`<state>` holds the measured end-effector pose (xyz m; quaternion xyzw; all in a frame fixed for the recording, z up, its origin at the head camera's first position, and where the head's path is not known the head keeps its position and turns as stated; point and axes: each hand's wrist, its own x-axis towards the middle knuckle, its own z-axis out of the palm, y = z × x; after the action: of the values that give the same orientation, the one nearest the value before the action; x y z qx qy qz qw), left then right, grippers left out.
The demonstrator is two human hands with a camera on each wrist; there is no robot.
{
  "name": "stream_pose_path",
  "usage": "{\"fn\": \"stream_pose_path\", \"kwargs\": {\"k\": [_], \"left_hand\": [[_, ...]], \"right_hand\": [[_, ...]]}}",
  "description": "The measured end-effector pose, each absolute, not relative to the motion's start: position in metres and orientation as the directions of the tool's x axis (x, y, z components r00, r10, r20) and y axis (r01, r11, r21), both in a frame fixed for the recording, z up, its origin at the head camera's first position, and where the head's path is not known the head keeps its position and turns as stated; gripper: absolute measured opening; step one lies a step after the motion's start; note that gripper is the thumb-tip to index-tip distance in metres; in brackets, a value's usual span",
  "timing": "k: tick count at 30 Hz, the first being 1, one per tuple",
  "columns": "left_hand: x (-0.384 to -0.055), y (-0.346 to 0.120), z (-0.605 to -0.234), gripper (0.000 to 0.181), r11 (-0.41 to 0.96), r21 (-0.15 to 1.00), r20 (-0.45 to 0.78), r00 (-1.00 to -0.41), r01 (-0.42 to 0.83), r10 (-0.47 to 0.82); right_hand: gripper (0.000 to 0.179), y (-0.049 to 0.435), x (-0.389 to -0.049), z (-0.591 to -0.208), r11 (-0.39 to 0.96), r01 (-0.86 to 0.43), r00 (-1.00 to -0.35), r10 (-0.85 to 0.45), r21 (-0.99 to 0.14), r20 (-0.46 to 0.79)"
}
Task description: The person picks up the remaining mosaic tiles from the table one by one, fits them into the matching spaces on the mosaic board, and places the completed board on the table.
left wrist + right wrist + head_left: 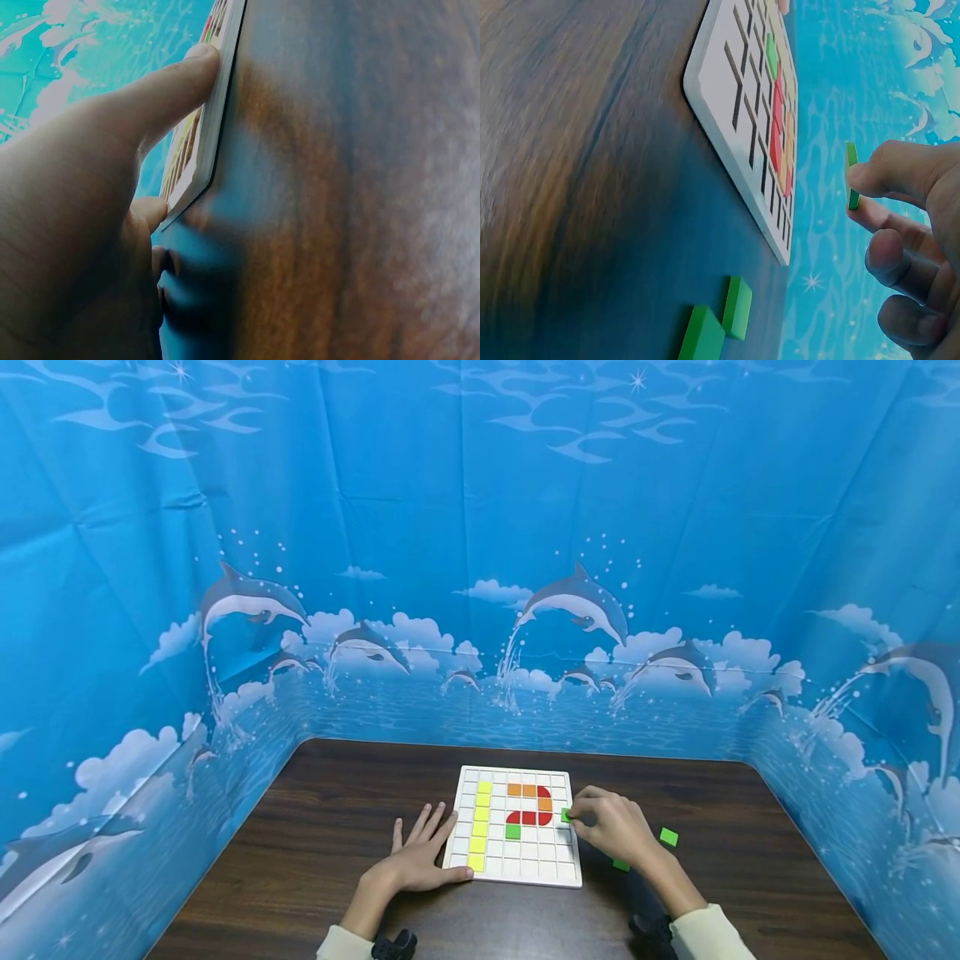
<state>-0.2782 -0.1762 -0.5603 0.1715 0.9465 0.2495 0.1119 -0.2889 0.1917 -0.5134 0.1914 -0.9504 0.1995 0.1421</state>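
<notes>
A white grid board (538, 860) lies on the table, with a column of yellow tiles (480, 827) at its left. Further right on it sit orange tiles (529, 791), red tiles (528, 818) and one green tile (513, 832). My left hand (420, 857), fingers spread, rests at the board's left edge; in the left wrist view its thumb (180, 79) touches the rim. Between thumb and fingertip my right hand (617, 827) pinches a green square tile (851, 155), held above the board's right edge. Some of that hand's fingers are curled loosely.
Two loose green tiles lie on the dark wooden table (300, 852): one tile (669, 837) right of my right hand, another tile (621, 865) partly under it. A blue curtain (450, 527) printed with dolphins encloses the table's back and sides.
</notes>
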Motion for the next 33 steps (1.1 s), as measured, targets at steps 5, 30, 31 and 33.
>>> {"fn": "stream_pose_path", "kwargs": {"k": [5,30,31,33], "left_hand": [[-0.277,-0.176,-0.560,0.116,0.820,0.508,-0.124,-0.920,0.263,0.372],[-0.272,-0.172,-0.547,0.110,0.854,0.465,-0.167,-0.924,0.235,0.345],[-0.272,-0.172,-0.547,0.110,0.847,0.476,-0.166,-0.921,0.237,0.352],[-0.273,-0.173,-0.548,0.111,0.838,0.488,-0.156,-0.920,0.244,0.359]], "right_hand": [[0.008,0.184,-0.290,-0.515,0.836,-0.447,-0.876,-0.339,-0.317,0.342],[0.007,0.143,-0.289,-0.518,0.769,-0.568,-0.815,-0.476,-0.293,0.329],[0.007,0.142,-0.288,-0.519,0.766,-0.572,-0.813,-0.481,-0.293,0.329],[0.007,0.139,-0.287,-0.520,0.761,-0.581,-0.807,-0.490,-0.291,0.330]]}}
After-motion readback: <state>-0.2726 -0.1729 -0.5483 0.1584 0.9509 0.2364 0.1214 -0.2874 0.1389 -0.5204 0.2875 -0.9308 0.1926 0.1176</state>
